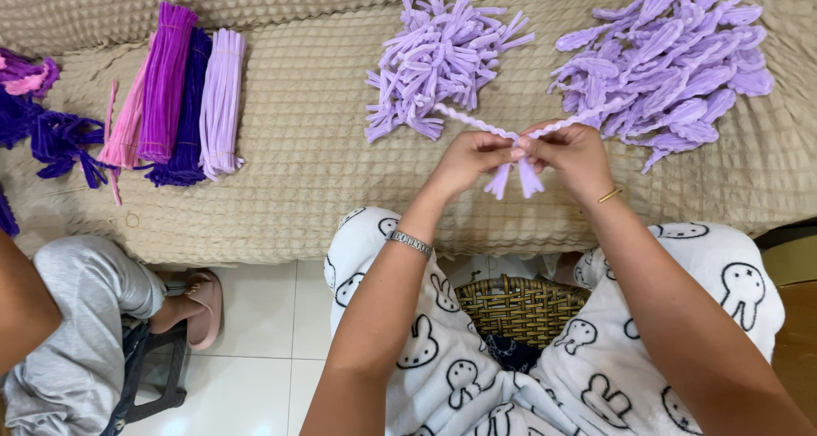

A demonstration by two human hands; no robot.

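Note:
My left hand and my right hand meet over the beige cushion, both pinching one lilac pipe cleaner piece. Its two ends stick out sideways, one up-left and one up-right, and two short folded ends hang below my fingers. Just beyond my left hand lies a heap of short bent lilac pipe cleaners. Beyond my right hand lies a heap of lilac petal-shaped loops.
Bundles of straight pipe cleaners in pink, purple, dark violet and lilac lie at the left, with dark purple pieces further left. A woven basket sits between my knees. Another person's leg and sandal are at lower left.

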